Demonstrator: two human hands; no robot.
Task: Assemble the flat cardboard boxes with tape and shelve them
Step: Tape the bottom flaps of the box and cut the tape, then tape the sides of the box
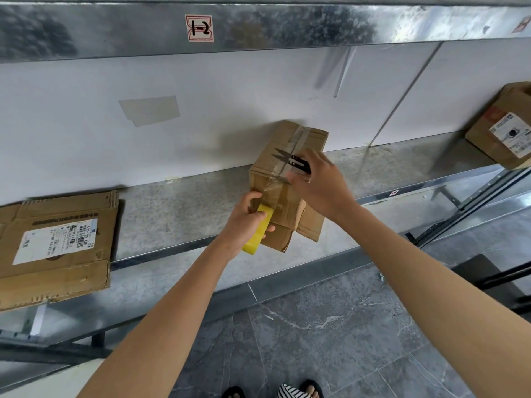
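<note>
Gripping a yellow tape roll (257, 232), the left hand (246, 222) stretches tape against the box (287, 179) on the shelf (178, 214); the right hand (323, 183) pinches small snips (290, 162), blades spread.

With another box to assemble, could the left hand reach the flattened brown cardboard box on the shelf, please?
Likely yes: the grey shelf between flattened box and left hand lies free, though that hand grips a yellow tape roll.

Your left hand (244, 222) and right hand (321, 185) are bare, with forearms uncovered to the frame's edge; you wear black open-toed sandals (313, 386); black-and-white striped fabric (288, 392) shows just beside the right one.
</note>
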